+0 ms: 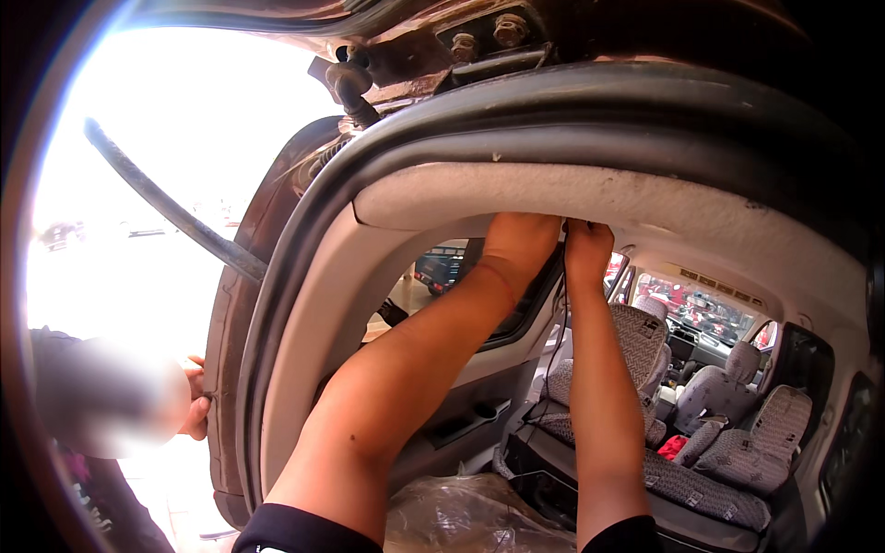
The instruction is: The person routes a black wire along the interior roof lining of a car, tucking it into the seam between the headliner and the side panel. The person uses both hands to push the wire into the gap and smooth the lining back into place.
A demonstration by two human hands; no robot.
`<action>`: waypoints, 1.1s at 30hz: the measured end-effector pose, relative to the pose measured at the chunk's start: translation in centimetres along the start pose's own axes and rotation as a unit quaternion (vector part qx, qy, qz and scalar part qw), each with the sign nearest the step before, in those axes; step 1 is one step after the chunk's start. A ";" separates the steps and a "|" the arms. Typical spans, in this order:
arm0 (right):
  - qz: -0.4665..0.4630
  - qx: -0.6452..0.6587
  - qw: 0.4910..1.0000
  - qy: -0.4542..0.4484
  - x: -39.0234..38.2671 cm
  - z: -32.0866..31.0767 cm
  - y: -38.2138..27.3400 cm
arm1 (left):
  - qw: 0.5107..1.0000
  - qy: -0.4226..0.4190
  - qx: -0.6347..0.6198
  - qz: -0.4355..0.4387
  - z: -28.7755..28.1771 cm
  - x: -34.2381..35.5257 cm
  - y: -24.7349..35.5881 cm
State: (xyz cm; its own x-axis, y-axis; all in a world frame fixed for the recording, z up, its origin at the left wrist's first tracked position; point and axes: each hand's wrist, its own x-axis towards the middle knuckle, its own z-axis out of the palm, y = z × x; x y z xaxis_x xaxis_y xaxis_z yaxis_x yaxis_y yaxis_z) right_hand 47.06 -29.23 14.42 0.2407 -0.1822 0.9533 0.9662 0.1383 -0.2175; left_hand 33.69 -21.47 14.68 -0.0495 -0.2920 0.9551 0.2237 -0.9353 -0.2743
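Both my arms reach up inside the rear opening of a vehicle to the beige roof trim (424, 189). My left hand (524, 235) is raised under the trim beside the left rear side window, its fingers hidden behind the edge. Just right of it my right hand (587, 244) is closed, fingers curled at a thin black cable (560, 313) where it meets the trim. The cable hangs down past the patterned seats (622, 346). Above the trim runs a thick black rubber seal (599, 101).
A metal hinge (498, 41) is overhead, and a dark strut (171, 203) crosses the bright outside at left. Another person's hand (195, 401) touches the left edge of the opening. Crumpled clear plastic (461, 521) lies below my arms. More seats (747, 438) stand at right.
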 end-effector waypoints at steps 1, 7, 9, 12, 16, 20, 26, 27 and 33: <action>-0.150 -0.135 0.979 0.023 1.0 0.2 0.9 | 1.000 0.010 0.000 -0.001 0.3 0.1 0.2; 0.010 0.129 0.988 -0.083 0.1 1.5 -3.2 | 0.994 -0.104 -0.022 -0.011 -1.1 0.1 -0.9; 0.209 0.303 0.923 -0.111 -0.7 0.1 -5.3 | 0.984 -0.160 -0.071 -0.033 -2.0 0.5 -0.6; 0.268 0.402 0.871 -0.089 -0.8 -1.5 -4.3 | 0.994 -0.090 -0.059 -0.026 -2.1 0.3 0.1; 0.269 0.345 0.889 -0.136 -1.4 -1.5 -3.2 | 0.998 -0.054 0.030 0.000 -0.9 0.0 0.1; 0.309 0.313 0.892 -0.108 0.2 0.1 -5.9 | 0.991 -0.102 0.077 0.025 -1.3 0.1 -0.3; 0.304 0.246 0.904 -0.170 1.1 -0.8 -5.9 | 0.985 -0.087 0.139 0.052 -2.0 0.3 0.3; 0.322 0.264 0.900 -0.130 1.1 -1.9 -5.0 | 0.987 -0.080 0.130 0.056 -2.0 0.3 0.8; 0.365 0.204 0.908 -0.016 -0.1 -4.1 -2.1 | 0.993 -0.043 0.083 0.069 -2.0 0.6 -0.8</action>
State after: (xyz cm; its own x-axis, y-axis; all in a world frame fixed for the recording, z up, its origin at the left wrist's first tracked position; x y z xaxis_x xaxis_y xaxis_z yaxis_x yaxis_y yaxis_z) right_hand 45.36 -33.53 13.91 0.7940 0.1297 0.5940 0.4346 0.5621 -0.7037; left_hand 31.53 -21.31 15.22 0.0750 -0.3903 0.9176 0.3811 -0.8392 -0.3880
